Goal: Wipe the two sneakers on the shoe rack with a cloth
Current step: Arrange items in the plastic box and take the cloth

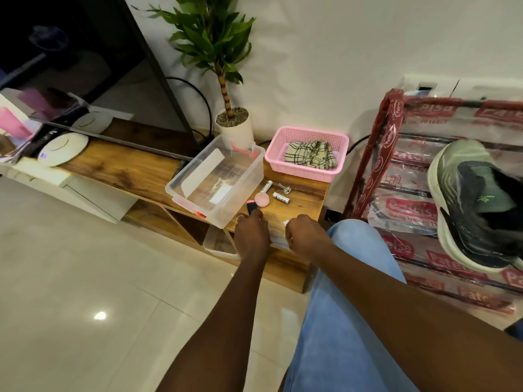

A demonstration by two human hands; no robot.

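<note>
Plainly, wiping is not begun: the cloth [311, 157] lies in the basket [300, 172], I see one sneaker [481, 205] on the rack [392, 131], and my left hand [252, 236] and right hand [304, 236] sit curled at the table [127, 165] edge, holding what, if anything, I cannot tell.

Single head-worn wide-angle view, forward and down, close over the wooden cabinet [121, 168], shoe rack [392, 123] at right.

Cloth [310, 157] in pink basket [300, 173]; sneaker [478, 205] on rack [392, 131].
</note>
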